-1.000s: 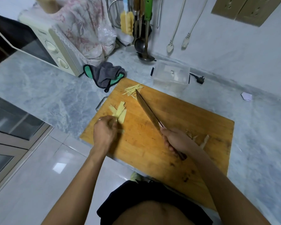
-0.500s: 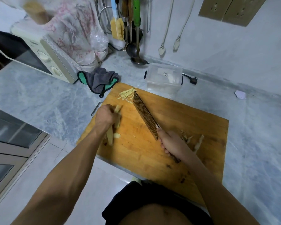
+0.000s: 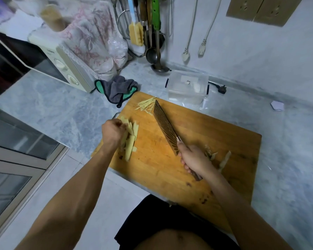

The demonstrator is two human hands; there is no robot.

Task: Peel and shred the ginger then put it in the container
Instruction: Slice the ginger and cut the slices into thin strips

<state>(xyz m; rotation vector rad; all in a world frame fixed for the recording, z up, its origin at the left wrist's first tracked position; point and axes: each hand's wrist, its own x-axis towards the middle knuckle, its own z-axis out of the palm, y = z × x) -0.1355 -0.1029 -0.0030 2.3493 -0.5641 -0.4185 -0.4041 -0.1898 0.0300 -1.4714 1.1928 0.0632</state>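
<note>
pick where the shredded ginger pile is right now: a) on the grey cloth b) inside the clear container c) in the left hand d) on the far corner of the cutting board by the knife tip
d: the shredded ginger lies on the cutting board beside the knife tip.

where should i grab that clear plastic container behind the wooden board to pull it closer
Take the clear rectangular plastic container by its two short ends, where the dark clip handles sit, coming from above and in front. It stands upright and open on the grey marble counter, its long side facing the wooden cutting board. Its smooth clear walls look harder to grip.
</note>
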